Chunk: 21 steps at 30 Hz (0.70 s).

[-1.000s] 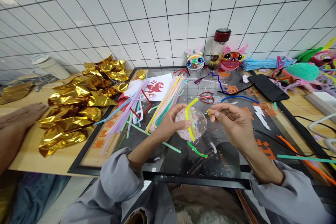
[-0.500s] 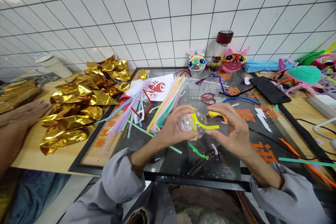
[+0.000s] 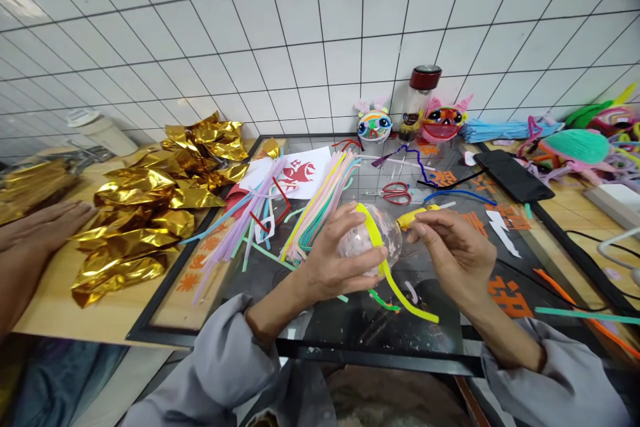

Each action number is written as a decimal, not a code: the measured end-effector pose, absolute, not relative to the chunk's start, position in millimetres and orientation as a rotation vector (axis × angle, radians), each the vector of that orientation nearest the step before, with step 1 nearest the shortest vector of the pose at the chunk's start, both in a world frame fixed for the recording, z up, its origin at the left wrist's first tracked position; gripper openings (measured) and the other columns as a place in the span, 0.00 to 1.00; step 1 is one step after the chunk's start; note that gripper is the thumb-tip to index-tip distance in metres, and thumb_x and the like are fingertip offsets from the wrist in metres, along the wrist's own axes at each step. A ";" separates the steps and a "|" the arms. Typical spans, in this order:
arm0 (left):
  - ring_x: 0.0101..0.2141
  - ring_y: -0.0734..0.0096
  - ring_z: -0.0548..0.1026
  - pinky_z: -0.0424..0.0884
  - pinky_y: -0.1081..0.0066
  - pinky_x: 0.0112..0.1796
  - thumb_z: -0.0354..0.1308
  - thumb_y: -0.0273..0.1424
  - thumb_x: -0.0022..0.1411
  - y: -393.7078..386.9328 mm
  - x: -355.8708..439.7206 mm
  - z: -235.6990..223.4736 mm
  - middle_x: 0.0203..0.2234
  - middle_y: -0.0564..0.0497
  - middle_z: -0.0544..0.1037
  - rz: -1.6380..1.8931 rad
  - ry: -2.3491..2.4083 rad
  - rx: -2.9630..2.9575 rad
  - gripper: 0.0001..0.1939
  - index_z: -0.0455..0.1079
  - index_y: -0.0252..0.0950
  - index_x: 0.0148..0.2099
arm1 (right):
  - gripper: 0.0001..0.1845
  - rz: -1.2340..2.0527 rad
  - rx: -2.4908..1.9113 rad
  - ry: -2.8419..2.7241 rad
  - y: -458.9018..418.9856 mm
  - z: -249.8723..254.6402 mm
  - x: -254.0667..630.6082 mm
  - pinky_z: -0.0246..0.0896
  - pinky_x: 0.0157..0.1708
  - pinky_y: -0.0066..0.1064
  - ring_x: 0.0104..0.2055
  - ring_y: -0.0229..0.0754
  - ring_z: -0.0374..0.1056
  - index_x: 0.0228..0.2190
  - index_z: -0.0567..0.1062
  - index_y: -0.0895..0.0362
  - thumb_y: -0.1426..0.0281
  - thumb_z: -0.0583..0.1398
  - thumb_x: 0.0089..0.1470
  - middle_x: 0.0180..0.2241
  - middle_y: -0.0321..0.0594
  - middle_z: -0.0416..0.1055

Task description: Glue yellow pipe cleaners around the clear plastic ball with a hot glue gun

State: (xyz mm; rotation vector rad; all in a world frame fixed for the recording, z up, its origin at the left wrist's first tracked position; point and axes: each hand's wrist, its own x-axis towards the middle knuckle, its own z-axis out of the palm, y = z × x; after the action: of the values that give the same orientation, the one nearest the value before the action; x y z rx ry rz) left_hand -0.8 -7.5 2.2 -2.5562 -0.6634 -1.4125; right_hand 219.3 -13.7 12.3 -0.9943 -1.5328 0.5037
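Note:
My left hand (image 3: 337, 257) is wrapped round a clear plastic ball (image 3: 393, 232) with pale patches inside. Over the ball runs a yellow fuzzy strip, a pipe cleaner (image 3: 407, 303), its loose end hanging down to the right. My right hand (image 3: 453, 250) is beside the ball, thumb and fingertips pinched together. Whatever they may hold is too small to make out. Just behind those fingertips lies a yellow tool that looks like a small glue gun (image 3: 413, 216), partly hidden by the hand. A short green strip (image 3: 384, 301) lies below the ball.
Bundled pastel pipe cleaners (image 3: 320, 207), red-handled scissors (image 3: 397, 193) and a paper with a red print (image 3: 305, 173) lie behind. Crumpled gold foil (image 3: 145, 193) covers the left; another person's hand (image 3: 55, 223) rests there. A bottle (image 3: 420, 97), decorated balls (image 3: 374, 125) and a phone (image 3: 515, 173) stand or lie farther back.
The ball has turned in my left hand, and the yellow pipe cleaner's loose end now hangs downward. My right hand spread its fingers near the strip, then drew back right and pinched.

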 end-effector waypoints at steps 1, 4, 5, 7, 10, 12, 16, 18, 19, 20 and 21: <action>0.57 0.52 0.64 0.69 0.45 0.56 0.71 0.36 0.52 -7.9 -0.5 2.6 0.58 0.46 0.57 -1.393 -0.655 -2.566 0.25 0.68 0.46 0.51 | 0.08 0.484 -0.995 -1.540 -14.8 12.3 219.8 0.69 0.33 0.36 0.30 0.40 0.71 0.41 0.77 0.49 0.70 0.60 0.59 0.30 0.36 0.74; 0.56 0.54 0.66 0.70 0.45 0.56 0.70 0.35 0.53 -9.2 0.8 4.2 0.55 0.46 0.58 -1.358 -0.636 -2.585 0.23 0.69 0.45 0.50 | 0.12 0.342 -0.926 -1.686 -17.0 17.1 221.0 0.68 0.39 0.39 0.38 0.43 0.72 0.42 0.78 0.47 0.72 0.58 0.60 0.35 0.39 0.76; 0.56 0.54 0.66 0.69 0.45 0.56 0.70 0.35 0.54 -9.5 1.4 4.8 0.55 0.46 0.59 -1.348 -0.626 -2.595 0.21 0.69 0.44 0.50 | 0.14 0.301 -0.894 -1.749 -17.2 19.0 221.1 0.68 0.41 0.40 0.41 0.44 0.72 0.42 0.79 0.47 0.73 0.57 0.60 0.38 0.40 0.75; 0.56 0.54 0.66 0.69 0.45 0.58 0.69 0.35 0.55 -9.8 2.8 5.6 0.53 0.45 0.60 -1.323 -0.609 -2.611 0.19 0.70 0.41 0.48 | 0.17 0.227 -0.843 -1.849 -17.0 21.8 220.9 0.66 0.45 0.43 0.46 0.46 0.70 0.42 0.79 0.46 0.76 0.56 0.58 0.44 0.41 0.73; 0.55 0.56 0.67 0.67 0.46 0.60 0.68 0.33 0.56 -10.1 4.9 5.6 0.51 0.45 0.61 -1.306 -0.593 -2.630 0.16 0.71 0.40 0.47 | 0.21 0.143 -0.806 -1.922 -16.6 22.7 219.7 0.64 0.47 0.45 0.50 0.47 0.68 0.45 0.78 0.46 0.80 0.55 0.56 0.47 0.43 0.70; 0.54 0.58 0.67 0.66 0.45 0.60 0.68 0.32 0.56 -10.4 5.9 4.9 0.51 0.46 0.61 -1.293 -0.596 -2.651 0.16 0.71 0.40 0.47 | 0.22 0.091 -0.798 -1.947 -16.6 22.6 218.7 0.63 0.46 0.45 0.50 0.47 0.67 0.44 0.78 0.47 0.81 0.55 0.55 0.47 0.43 0.70; 0.54 0.58 0.68 0.69 0.47 0.59 0.67 0.32 0.57 -10.4 6.5 3.6 0.49 0.46 0.62 -1.236 -0.592 -2.629 0.15 0.71 0.41 0.46 | 0.20 0.056 -0.808 -1.978 -17.0 23.6 217.1 0.62 0.46 0.45 0.49 0.48 0.68 0.41 0.78 0.48 0.80 0.54 0.55 0.46 0.42 0.71; 0.54 0.57 0.67 0.71 0.47 0.57 0.66 0.34 0.57 -9.9 6.4 3.1 0.49 0.47 0.62 -1.227 -0.573 -2.603 0.14 0.71 0.42 0.45 | 0.19 0.088 -0.811 -1.988 -17.3 24.4 216.7 0.62 0.46 0.45 0.49 0.48 0.68 0.41 0.78 0.49 0.80 0.54 0.55 0.46 0.43 0.70; 0.55 0.56 0.67 0.71 0.47 0.57 0.66 0.34 0.57 -9.6 6.3 2.8 0.49 0.47 0.62 -1.231 -0.563 -2.597 0.13 0.72 0.42 0.45 | 0.19 0.097 -0.810 -1.991 -17.5 24.7 216.7 0.62 0.46 0.45 0.49 0.48 0.67 0.41 0.77 0.49 0.80 0.54 0.56 0.47 0.43 0.70; 0.55 0.55 0.66 0.71 0.48 0.57 0.67 0.34 0.56 -9.2 6.3 2.4 0.49 0.47 0.62 -1.236 -0.553 -2.596 0.14 0.72 0.41 0.45 | 0.18 0.098 -0.808 -1.995 -17.7 25.0 216.9 0.62 0.46 0.45 0.50 0.48 0.67 0.41 0.77 0.50 0.81 0.54 0.56 0.47 0.43 0.69; 0.56 0.54 0.66 0.71 0.48 0.57 0.67 0.34 0.56 -9.0 6.4 2.0 0.49 0.46 0.62 -1.241 -0.544 -2.596 0.14 0.72 0.41 0.45 | 0.18 0.093 -0.805 -2.000 -17.8 25.2 217.1 0.61 0.47 0.45 0.50 0.48 0.67 0.41 0.77 0.50 0.81 0.54 0.56 0.47 0.44 0.69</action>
State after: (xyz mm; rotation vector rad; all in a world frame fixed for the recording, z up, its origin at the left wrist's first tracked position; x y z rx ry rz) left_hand 6.4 -9.0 2.0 -2.5958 -0.5435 -1.2415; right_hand 217.1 -17.8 25.2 -0.8049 -1.9999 0.0930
